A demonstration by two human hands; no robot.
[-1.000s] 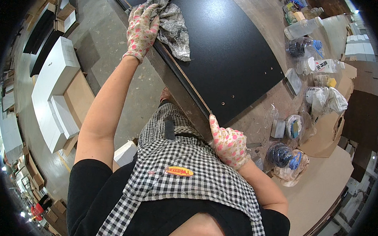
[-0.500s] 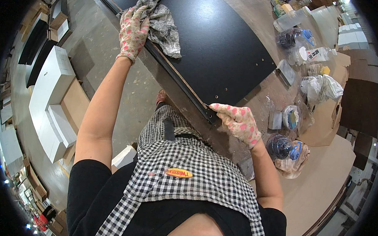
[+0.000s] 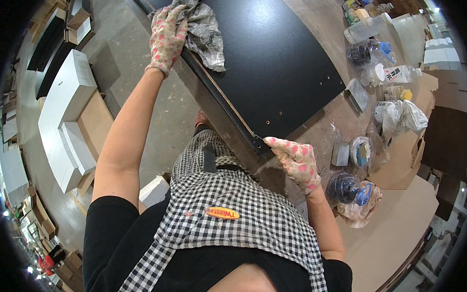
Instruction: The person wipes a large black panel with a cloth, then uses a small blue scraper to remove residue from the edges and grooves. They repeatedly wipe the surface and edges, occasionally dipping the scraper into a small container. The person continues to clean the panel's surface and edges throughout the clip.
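Note:
A dark glossy panel (image 3: 267,59) with small drilled holes lies across the work surface, its narrow edge facing me. My left hand (image 3: 166,40), in a pink-dotted glove, is closed around part of a crumpled, grey-stained rag (image 3: 205,37) at the panel's near-left edge. The rag spreads onto the top face. My right hand (image 3: 297,163), gloved the same way, is at the panel's near corner. Its index finger reaches to that corner while the other fingers curl in; whatever they may hold is hidden.
Right of the panel stand a blue-handled bottle (image 3: 349,188), a roll of tape (image 3: 360,151), a small block (image 3: 340,154) and a white plastic bag (image 3: 414,117). Flat cardboard (image 3: 395,213) lies at right. White panels (image 3: 64,119) are stacked on the left.
My right hand has slid a little down and right along the panel's end, its fingertip now at the very corner. My left hand and the rag keep their place on the panel.

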